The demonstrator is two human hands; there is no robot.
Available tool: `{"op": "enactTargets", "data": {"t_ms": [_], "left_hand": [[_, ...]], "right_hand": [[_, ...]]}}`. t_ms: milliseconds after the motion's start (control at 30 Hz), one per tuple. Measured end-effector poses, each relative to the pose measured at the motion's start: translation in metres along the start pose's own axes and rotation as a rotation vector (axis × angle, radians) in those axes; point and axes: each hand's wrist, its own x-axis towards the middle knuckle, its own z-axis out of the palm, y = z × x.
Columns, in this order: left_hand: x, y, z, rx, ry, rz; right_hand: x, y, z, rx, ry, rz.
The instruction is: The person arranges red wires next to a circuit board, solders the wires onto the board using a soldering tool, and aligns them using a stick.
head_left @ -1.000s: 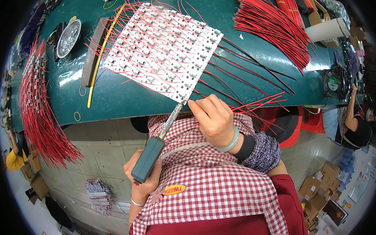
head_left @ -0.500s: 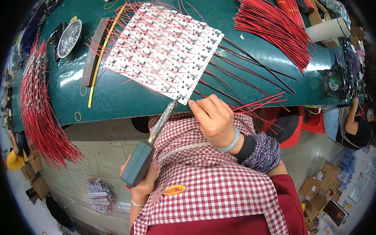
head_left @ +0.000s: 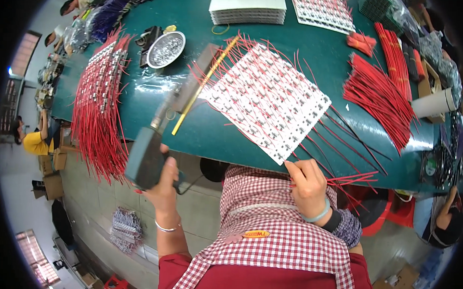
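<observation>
Frame left, the iron (head_left: 143, 159) was gripped in the left hand (head_left: 163, 187); wires (head_left: 355, 178) were pinched by the right hand (head_left: 310, 188) at the board (head_left: 268, 102), upper centre — wires risked being scorched by a stray sweep!

Panel (head_left: 272, 101), wires (head_left: 378, 101) on green table (head_left: 206, 137)

Soldering iron (head_left: 144, 152) in left fingers (head_left: 169, 172)

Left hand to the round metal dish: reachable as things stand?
Probably yes to touch, likely not to grasp: the left hand holds a green soldering tool, but the approach to the dish between the brown block and the red-wired boards looks open.
</observation>
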Motion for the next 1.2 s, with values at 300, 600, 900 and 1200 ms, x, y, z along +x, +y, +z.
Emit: {"op": "enactTargets", "data": {"t_ms": [300,600,900,1200], "left_hand": [[0.169,-0.07,-0.002,-0.171,0.209,-0.12],[0.283,-0.19,-0.127,-0.835,-0.107,-0.686],[0.238,-0.139,-0.062,-0.242,0.132,-0.509],[0.11,-0.065,0.026,0.999,-0.176,0.256]], "right_hand": [[0.012,0.01,-0.052,0.132,0.1,0.141],[0.08,0.072,-0.166,-0.428,0.267,0.138],[0.124,0.212,-0.087,-0.532,0.071,0.064],[0.104,0.1,-0.035,-0.08,-0.323,-0.119]]}}
